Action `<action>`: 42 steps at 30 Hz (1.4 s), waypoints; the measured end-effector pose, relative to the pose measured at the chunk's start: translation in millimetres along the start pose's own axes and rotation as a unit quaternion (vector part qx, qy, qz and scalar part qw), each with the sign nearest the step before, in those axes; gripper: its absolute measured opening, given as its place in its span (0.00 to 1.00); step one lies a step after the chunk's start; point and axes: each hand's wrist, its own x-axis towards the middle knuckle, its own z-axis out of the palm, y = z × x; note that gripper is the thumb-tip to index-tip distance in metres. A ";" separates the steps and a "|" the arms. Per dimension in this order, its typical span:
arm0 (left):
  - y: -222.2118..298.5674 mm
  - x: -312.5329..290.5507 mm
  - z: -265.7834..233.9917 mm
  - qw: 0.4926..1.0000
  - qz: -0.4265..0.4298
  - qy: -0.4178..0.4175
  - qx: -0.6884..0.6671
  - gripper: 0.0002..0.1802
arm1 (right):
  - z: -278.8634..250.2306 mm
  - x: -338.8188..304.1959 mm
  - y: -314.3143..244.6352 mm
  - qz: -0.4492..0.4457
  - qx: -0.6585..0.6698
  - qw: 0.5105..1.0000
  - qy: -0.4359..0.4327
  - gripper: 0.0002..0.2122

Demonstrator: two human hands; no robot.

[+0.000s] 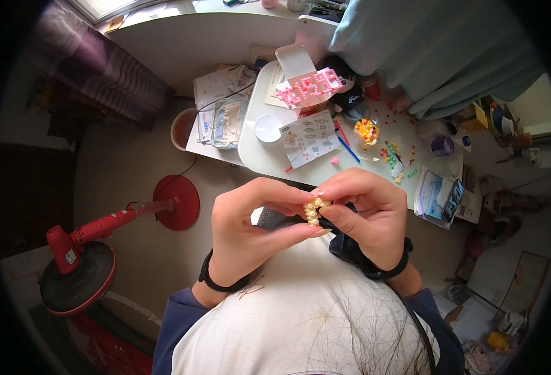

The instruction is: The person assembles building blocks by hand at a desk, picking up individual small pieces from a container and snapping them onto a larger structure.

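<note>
Over the white shirt (288,306), both hands meet on a small piece of cream beads (313,215), held up short of the table's near edge. The left hand (244,225) grips it between thumb, below, and forefinger, above; the right hand (372,219) pinches its upper right side with thumb and forefinger. Black bands (225,288) circle both wrists.

Beyond, on the white table (255,150), lie a printed sheet (310,139), a blue stick (349,150) and loose coloured beads (390,160), near a container of orange and yellow beads (367,132). A round white dish (268,129) sits left of the sheet, a phone (454,200) far right. Farther back are a pink beaded panel (310,89) and, just beside it, a dark-haired doll (348,95)
</note>
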 end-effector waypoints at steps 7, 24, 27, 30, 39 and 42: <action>-0.6 0.5 -0.5 1.000 -0.020 0.005 -0.002 0.18 | 1.8 4.1 2.2 -0.033 -0.047 0.998 0.011 0.09; -1.3 0.9 -3.0 0.999 -0.022 -0.003 -0.048 0.18 | 4.2 6.3 2.3 -0.051 -0.065 0.996 0.029 0.09; -3.7 -0.5 -3.5 0.997 -0.034 0.006 -0.069 0.19 | 4.4 7.8 2.6 -0.081 -0.098 0.991 0.046 0.09; -4.7 -2.3 -7.3 0.998 -0.038 -0.003 -0.055 0.21 | 3.2 7.5 1.3 -0.072 -0.091 0.992 0.058 0.10; -2.7 0.8 -5.1 1.000 0.008 0.021 -0.017 0.17 | 1.2 7.0 -1.2 -0.073 -0.100 0.992 0.021 0.09; -3.2 0.7 -5.1 1.000 0.016 0.020 -0.008 0.17 | 1.0 8.1 -2.0 -0.082 -0.108 0.991 0.017 0.09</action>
